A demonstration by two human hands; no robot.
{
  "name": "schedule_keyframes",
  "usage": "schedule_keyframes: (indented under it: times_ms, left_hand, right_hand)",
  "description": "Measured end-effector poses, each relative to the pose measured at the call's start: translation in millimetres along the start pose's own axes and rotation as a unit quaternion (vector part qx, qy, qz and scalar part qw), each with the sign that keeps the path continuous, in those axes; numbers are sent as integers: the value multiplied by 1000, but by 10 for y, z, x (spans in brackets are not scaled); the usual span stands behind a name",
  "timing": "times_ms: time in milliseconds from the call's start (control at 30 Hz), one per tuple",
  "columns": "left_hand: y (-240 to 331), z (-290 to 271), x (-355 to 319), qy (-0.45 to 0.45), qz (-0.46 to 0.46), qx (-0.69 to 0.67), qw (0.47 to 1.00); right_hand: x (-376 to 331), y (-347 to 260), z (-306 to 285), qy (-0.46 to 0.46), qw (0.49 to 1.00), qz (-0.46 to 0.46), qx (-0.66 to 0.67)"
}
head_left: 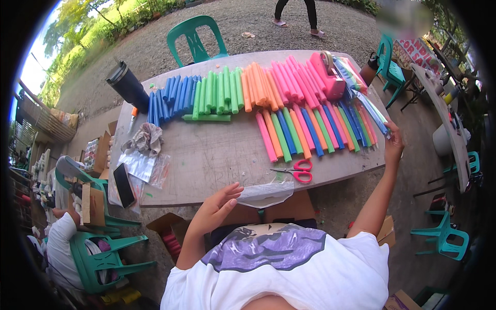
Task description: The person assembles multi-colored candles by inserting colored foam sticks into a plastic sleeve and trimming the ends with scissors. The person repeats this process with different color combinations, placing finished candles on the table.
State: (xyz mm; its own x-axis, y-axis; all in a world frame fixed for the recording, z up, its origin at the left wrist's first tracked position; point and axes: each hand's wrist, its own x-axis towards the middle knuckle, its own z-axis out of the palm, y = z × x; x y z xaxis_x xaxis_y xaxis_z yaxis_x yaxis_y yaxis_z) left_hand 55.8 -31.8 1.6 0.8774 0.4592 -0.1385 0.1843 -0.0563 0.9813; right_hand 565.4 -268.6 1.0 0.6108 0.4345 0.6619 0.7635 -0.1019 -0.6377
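Observation:
My left hand hovers open at the table's near edge, fingers spread, close to a clear plastic bag that hangs over the edge. My right hand reaches out to the right end of the table and grips a clear pack of coloured sticks. On the grey table lie rows of coloured foam sticks: blue, green, orange, pink, and a mixed row. Red-handled scissors lie near the front edge.
A dark tumbler stands at the table's far left. A crumpled cloth, plastic wrappers and a phone lie at the left. A pink tape dispenser sits at the back right. Green plastic chairs surround the table. A person's legs stand beyond.

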Motion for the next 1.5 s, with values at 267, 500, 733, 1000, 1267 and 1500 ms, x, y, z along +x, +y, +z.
schedule_keyframes:
  times_ms: [267,500,733,1000,1267,1500]
  left_hand:
    - [72,-33,-38,24,-17,84,996]
    - [25,-270,-25,250,-8,240,938]
    - [-584,-919,-133,478,-131,622,607]
    - [-690,-1228,-101,572,-144,550,591]
    - [-789,-1493,-173,542,-106,688,470]
    - [-814,-1483,-132,503,-117,708,481]
  right_hand:
    - [-274,232,-71,-221,959,153,-94]
    - [-341,248,215,-220,930,54,-288]
    - [-352,296,294,-189,893,51,-406]
    - [-344,127,302,-135,914,23,-381]
    - [-350,-97,399,-120,925,-3,-361]
    - [-373,-295,493,-126,926,-17,-356]
